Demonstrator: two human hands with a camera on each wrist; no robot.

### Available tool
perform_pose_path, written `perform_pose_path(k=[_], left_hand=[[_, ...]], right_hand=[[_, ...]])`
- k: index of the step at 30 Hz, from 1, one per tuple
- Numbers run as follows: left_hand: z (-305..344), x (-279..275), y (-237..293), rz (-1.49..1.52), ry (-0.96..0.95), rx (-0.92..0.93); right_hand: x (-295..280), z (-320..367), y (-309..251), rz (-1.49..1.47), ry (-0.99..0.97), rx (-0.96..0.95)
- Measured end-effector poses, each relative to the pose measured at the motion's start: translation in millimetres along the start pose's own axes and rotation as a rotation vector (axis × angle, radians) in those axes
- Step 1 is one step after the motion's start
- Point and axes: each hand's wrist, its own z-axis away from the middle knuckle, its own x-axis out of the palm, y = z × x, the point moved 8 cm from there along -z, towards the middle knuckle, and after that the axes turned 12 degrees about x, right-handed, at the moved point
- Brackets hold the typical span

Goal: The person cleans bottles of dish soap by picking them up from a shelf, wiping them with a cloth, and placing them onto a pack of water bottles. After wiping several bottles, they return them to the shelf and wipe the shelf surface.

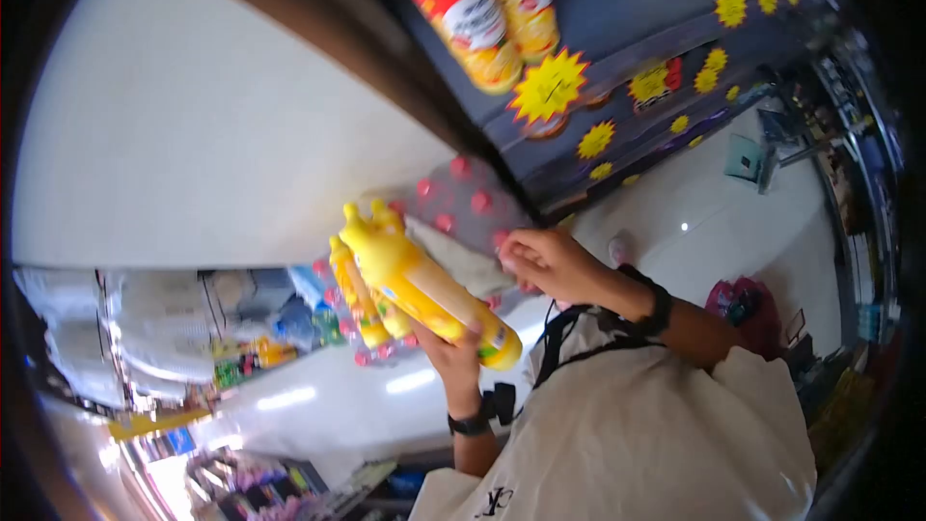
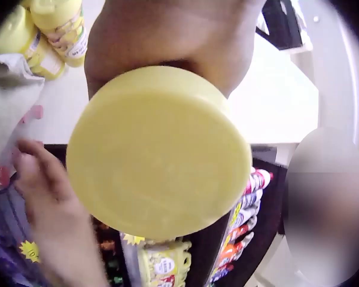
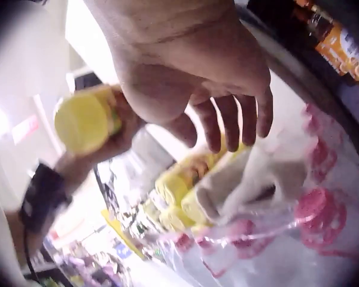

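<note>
My left hand (image 1: 453, 352) grips a yellow bottle (image 1: 410, 285) with a knobbed yellow top. The round base of that bottle (image 2: 158, 158) fills the middle of the left wrist view, hiding most of the fingers. Empty and with loosely bent fingers, my right hand (image 1: 555, 265) hovers beside a grey cloth (image 1: 453, 251). In the right wrist view the right hand (image 3: 197, 78) hangs above the cloth (image 3: 257, 185) and several yellow bottles (image 3: 176, 185), which lie on plastic-wrapped bottles with pink-red caps (image 3: 314, 206).
A dark shelf (image 1: 588, 29) at the upper right carries red-and-yellow bottles (image 1: 468, 14) and yellow starburst tags (image 1: 550, 87). A large white panel (image 1: 193, 125) stands at the left. White-wrapped packs (image 1: 154, 318) lie farther left. Tiled floor (image 1: 675, 193) extends at the right.
</note>
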Motion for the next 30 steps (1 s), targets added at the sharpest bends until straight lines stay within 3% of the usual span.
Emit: perform_pose_path(k=[3,5,8,11,12,15,17,20,22,24,26,30], left_hand=[[-3.1,60.5,35.6,-0.377,-0.197,0.391],[-5.6,110.0,48.8,-0.22,-0.206,0.399],[-16.8,163.3,61.2,-0.281,-0.248,0.559],[-31.1,206.9,71.8,-0.321,-0.221,0.607],[-38.6,221.5,73.7,-0.163,-0.229,0.487],[-51.0,252.0,45.5,-0.182,-0.571,0.265],[-56.7,260.5,51.8,-0.559,-0.483,0.54],[-77.6,287.6,80.2,-0.573,-0.312,0.708],[-97.4,313.0,103.6,-0.522,-0.263,0.796],[-118.6,335.6,113.3,-0.506,-0.233,0.859],[-140.2,347.8,112.1,-0.526,-0.2,0.897],[-169.8,355.5,89.4,-0.448,-0.218,0.754]], right_hand=[[-39.9,59.5,-51.0,-0.144,0.079,-0.148],[-56.9,87.0,-82.2,0.107,0.265,-0.392],[-94.7,99.1,-80.7,0.068,0.557,-0.295],[-145.7,102.1,-90.6,0.094,0.554,-0.352],[-163.9,111.3,-104.7,0.181,0.595,-0.436],[-210.9,122.7,-129.5,0.319,0.522,-0.673],[-234.0,125.6,-141.8,0.411,0.425,-0.759],[-261.7,125.6,-163.9,0.352,0.297,-0.818],[-281.3,123.0,-169.6,0.314,0.478,-0.912],[-294.8,113.5,-164.1,0.28,0.645,-0.92],[-309.0,92.2,-157.9,0.218,0.621,-0.855],[-325.5,52.7,-144.7,0.167,0.584,-0.789]])
